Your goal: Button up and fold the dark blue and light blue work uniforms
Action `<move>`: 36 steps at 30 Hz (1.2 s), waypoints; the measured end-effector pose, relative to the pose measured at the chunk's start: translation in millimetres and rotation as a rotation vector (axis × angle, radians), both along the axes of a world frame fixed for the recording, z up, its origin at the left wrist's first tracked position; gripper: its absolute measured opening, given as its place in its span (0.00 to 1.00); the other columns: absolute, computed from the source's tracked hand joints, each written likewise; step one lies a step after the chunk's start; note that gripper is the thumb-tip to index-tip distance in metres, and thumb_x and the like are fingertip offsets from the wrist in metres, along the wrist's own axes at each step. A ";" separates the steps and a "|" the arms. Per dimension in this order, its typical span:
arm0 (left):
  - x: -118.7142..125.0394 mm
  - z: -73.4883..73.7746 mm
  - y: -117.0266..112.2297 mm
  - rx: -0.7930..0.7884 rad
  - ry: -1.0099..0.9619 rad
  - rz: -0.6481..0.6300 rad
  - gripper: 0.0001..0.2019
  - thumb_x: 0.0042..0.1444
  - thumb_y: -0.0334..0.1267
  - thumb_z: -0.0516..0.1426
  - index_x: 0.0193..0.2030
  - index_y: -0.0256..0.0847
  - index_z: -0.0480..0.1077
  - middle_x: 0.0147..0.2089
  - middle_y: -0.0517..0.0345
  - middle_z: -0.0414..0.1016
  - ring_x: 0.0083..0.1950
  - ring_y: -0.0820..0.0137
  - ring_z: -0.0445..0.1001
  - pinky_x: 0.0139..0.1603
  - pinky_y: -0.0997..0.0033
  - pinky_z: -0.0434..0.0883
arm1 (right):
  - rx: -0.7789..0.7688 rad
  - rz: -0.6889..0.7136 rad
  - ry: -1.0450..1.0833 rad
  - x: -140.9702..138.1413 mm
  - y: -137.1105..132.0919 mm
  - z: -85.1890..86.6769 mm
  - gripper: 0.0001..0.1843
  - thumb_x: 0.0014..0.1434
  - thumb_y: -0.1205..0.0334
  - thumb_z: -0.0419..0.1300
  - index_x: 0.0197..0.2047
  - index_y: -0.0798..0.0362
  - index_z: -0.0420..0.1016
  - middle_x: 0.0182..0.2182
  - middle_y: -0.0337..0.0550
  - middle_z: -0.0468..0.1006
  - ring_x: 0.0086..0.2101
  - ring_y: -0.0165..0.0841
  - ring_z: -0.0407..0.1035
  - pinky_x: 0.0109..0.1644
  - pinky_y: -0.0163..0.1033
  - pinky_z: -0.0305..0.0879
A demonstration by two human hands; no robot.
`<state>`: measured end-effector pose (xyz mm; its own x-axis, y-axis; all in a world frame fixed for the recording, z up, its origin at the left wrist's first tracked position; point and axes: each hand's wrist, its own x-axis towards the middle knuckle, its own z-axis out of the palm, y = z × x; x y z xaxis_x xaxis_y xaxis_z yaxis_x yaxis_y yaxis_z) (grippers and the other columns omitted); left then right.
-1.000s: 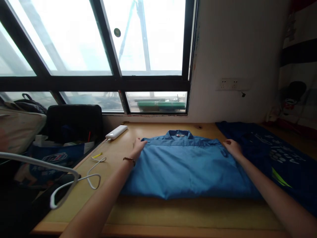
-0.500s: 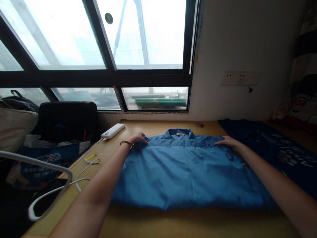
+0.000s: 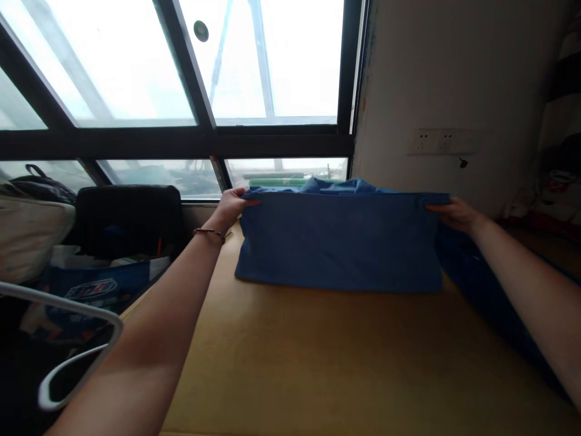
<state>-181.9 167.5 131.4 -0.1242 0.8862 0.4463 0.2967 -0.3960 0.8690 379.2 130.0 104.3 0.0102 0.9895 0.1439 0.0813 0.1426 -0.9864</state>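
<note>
A blue collared shirt point(image 3: 338, 242) is stretched between my hands above the back of the wooden table. Its smooth panel hangs toward me, with the lower edge at or just over the tabletop. Some rumpled cloth shows behind the raised top edge. My left hand point(image 3: 232, 206) pinches the upper left corner, thumb and fingers closed on the cloth. At the upper right corner, my right hand point(image 3: 454, 212) grips the fabric in the same way. The collar cannot be made out clearly from here.
The wooden table point(image 3: 345, 357) extends toward me. Dark blue cloth point(image 3: 476, 290) lies on its right side, partly behind my right arm. A white curved bar point(image 3: 86, 309), a printed blue bag point(image 3: 100, 290) and a black chair back point(image 3: 129, 215) are at left. Windows and a wall socket point(image 3: 436, 141) stand behind.
Both hands have risen and spread apart, lifting the shirt off the table. The shirt lay with its collar at the far side; now a flat panel hangs facing me.
</note>
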 end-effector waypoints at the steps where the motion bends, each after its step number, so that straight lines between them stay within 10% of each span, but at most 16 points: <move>1: 1.0 7.1 -3.5 0.080 0.003 0.059 0.18 0.28 0.41 0.65 0.27 0.33 0.69 0.24 0.60 0.70 0.26 0.73 0.68 0.30 0.73 0.67 | 0.073 -0.002 -0.012 1.2 -2.0 11.4 0.15 0.51 0.69 0.55 0.44 0.59 0.69 0.40 0.41 0.76 0.39 0.27 0.70 0.47 0.37 0.60; 6: 4.4 -1.9 -53.9 0.267 0.299 0.216 0.16 0.39 0.40 0.61 0.36 0.37 0.68 0.31 0.59 0.71 0.32 0.71 0.69 0.34 0.73 0.66 | 0.196 0.028 -0.222 15.6 -38.1 18.7 0.15 0.47 0.63 0.62 0.41 0.48 0.72 0.41 0.36 0.75 0.40 0.29 0.68 0.52 0.37 0.58; 13: -12.4 -119.7 -199.0 0.250 1.080 -0.140 0.08 0.47 0.29 0.52 0.30 0.44 0.72 0.30 0.61 0.73 0.36 0.70 0.70 0.56 0.58 0.55 | 0.059 0.143 -0.766 46.6 -167.6 -118.1 0.10 0.43 0.55 0.64 0.31 0.48 0.78 0.41 0.44 0.75 0.46 0.44 0.66 0.54 0.44 0.59; 17: -25.9 -149.8 -253.1 0.218 1.155 -0.176 0.15 0.46 0.24 0.49 0.35 0.45 0.72 0.35 0.58 0.73 0.42 0.68 0.70 0.60 0.54 0.50 | 0.074 0.181 -0.981 45.9 -238.8 -162.1 0.11 0.50 0.56 0.58 0.36 0.47 0.77 0.46 0.44 0.72 0.51 0.45 0.61 0.55 0.48 0.59; 23: -12.4 -143.7 -277.9 0.386 1.292 -0.394 0.24 0.51 0.27 0.49 0.56 0.46 0.61 0.54 0.53 0.67 0.58 0.63 0.61 0.62 0.54 0.51 | 0.449 0.196 -1.334 -29.2 -288.3 -131.8 0.29 0.51 0.60 0.57 0.57 0.46 0.60 0.57 0.44 0.59 0.55 0.44 0.55 0.56 0.48 0.59; 28: 6.4 -154.9 -284.9 0.460 1.160 -0.538 0.21 0.55 0.27 0.48 0.54 0.47 0.63 0.49 0.52 0.71 0.52 0.66 0.68 0.56 0.60 0.63 | 0.773 0.441 -1.282 -97.1 -296.0 -124.2 0.25 0.57 0.68 0.50 0.58 0.46 0.58 0.50 0.41 0.69 0.50 0.36 0.64 0.54 0.41 0.61; 36: -7.7 -118.1 -282.6 0.051 0.706 -0.288 0.12 0.54 0.38 0.51 0.42 0.46 0.72 0.41 0.54 0.75 0.43 0.64 0.72 0.46 0.68 0.68 | 0.555 0.057 -0.908 -95.1 -282.6 -104.6 0.12 0.56 0.61 0.53 0.42 0.45 0.74 0.36 0.42 0.78 0.38 0.37 0.71 0.43 0.37 0.68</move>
